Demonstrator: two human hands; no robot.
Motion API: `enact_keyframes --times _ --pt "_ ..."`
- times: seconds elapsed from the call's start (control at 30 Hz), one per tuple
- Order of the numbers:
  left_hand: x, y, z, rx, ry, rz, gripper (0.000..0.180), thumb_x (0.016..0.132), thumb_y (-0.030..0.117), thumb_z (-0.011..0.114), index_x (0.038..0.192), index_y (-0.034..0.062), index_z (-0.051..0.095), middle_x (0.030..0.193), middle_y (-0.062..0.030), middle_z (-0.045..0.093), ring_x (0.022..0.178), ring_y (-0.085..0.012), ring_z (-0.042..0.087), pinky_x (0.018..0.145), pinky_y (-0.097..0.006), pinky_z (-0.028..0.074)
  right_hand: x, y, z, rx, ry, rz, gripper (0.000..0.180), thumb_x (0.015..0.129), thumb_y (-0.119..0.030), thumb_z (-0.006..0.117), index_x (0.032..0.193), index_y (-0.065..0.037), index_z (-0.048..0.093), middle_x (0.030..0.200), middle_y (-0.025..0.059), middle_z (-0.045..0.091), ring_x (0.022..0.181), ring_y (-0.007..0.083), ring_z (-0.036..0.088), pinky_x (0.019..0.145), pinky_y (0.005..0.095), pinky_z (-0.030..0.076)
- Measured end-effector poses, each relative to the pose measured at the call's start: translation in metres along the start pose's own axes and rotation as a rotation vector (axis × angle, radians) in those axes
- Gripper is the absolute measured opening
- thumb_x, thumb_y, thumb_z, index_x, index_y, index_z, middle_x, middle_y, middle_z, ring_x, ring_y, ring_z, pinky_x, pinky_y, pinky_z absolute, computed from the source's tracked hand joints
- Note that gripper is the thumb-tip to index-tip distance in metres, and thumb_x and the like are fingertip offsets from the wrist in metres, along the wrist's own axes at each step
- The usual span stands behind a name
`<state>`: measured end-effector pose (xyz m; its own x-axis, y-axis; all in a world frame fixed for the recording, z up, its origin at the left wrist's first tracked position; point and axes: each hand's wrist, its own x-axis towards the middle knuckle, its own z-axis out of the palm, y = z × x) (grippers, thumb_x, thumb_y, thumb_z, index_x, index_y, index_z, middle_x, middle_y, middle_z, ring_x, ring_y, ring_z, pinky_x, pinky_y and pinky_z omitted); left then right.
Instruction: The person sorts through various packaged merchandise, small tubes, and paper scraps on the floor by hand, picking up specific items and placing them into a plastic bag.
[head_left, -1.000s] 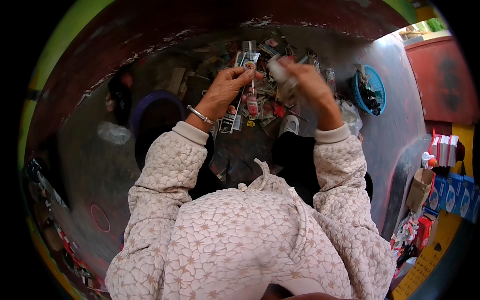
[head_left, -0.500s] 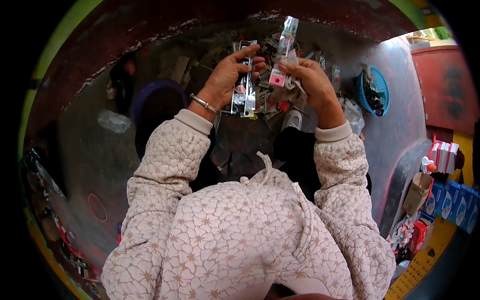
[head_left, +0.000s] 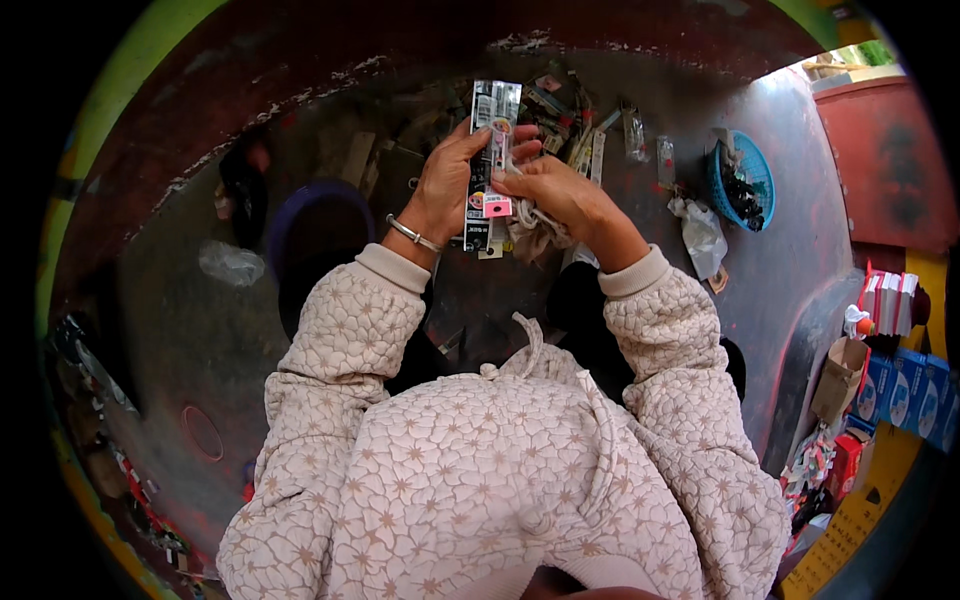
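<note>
Hands up front over a dark floor (head_left: pixel 200 330): the left hand (head_left: pixel 440 195) has its grip closed around a stack of long flat packets (head_left: pixel 490 150), held upright. Right hand (head_left: pixel 555 195) pinches a pink-tagged packet (head_left: pixel 497 205) against that stack, touching it. More packets are scattered on the floor (head_left: pixel 600 130) just beyond, and a blue basket (head_left: pixel 745 185) sits off to the right.

Soft daylight comes in from the upper right. The rim bends and darkens, and the floor's far edges blur.
</note>
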<state>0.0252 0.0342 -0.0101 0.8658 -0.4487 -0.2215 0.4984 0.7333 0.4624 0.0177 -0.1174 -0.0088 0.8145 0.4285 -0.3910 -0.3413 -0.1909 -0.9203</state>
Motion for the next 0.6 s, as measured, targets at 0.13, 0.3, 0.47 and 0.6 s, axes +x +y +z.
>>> enact_keyframes --times 0.13,0.3,0.47,0.6 --pt "0.005 -0.002 -0.019 0.262 0.004 -0.068 0.029 0.084 0.007 0.057 0.111 -0.0019 0.051 0.084 -0.0073 0.06 0.077 -0.0152 0.06 0.07 -0.027 0.051 0.008 0.008 0.004 -0.179 -0.009 0.02 0.042 0.077 -0.041 0.06 0.08 0.001 0.065 0.069 0.0069 0.06 0.058 0.0146 0.052 0.051 0.0323 0.041" --pt "-0.001 0.04 0.006 0.042 0.442 0.189 0.023 0.089 0.014 0.052 0.105 -0.0033 0.053 0.07 -0.0016 0.054 0.06 -0.0114 0.054 0.055 -0.023 0.047 -0.01 -0.032 -0.026 -0.02 0.246 0.029 0.037 0.083 -0.038 0.059 0.09 -0.002 0.061 0.073 0.0076 0.063 0.054 0.0147 0.06 0.046 0.0276 0.048" --pt "0.003 0.074 -0.051 -0.102 -0.051 0.093 0.025 0.09 0.008 0.047 0.112 -0.0057 0.048 0.082 -0.0079 0.051 0.068 -0.0127 0.049 0.062 -0.025 0.046 -0.02 -0.024 -0.111 0.858 0.172 -0.178 0.015 0.083 -0.026 0.056 0.083 -0.011 0.055 0.075 0.0173 0.062 0.053 0.0319 0.06 0.046 0.042 0.053" --pt "0.001 0.069 -0.032 -0.132 -0.105 0.023 0.028 0.091 0.015 0.05 0.11 -0.0055 0.048 0.062 0.0019 0.037 0.049 -0.0055 0.034 0.044 -0.019 0.032 -0.02 -0.02 -0.136 0.923 0.171 -0.345 0.013 0.083 -0.023 0.055 0.082 -0.01 0.054 0.084 0.0205 0.063 0.066 0.0355 0.063 0.05 0.0464 0.054"
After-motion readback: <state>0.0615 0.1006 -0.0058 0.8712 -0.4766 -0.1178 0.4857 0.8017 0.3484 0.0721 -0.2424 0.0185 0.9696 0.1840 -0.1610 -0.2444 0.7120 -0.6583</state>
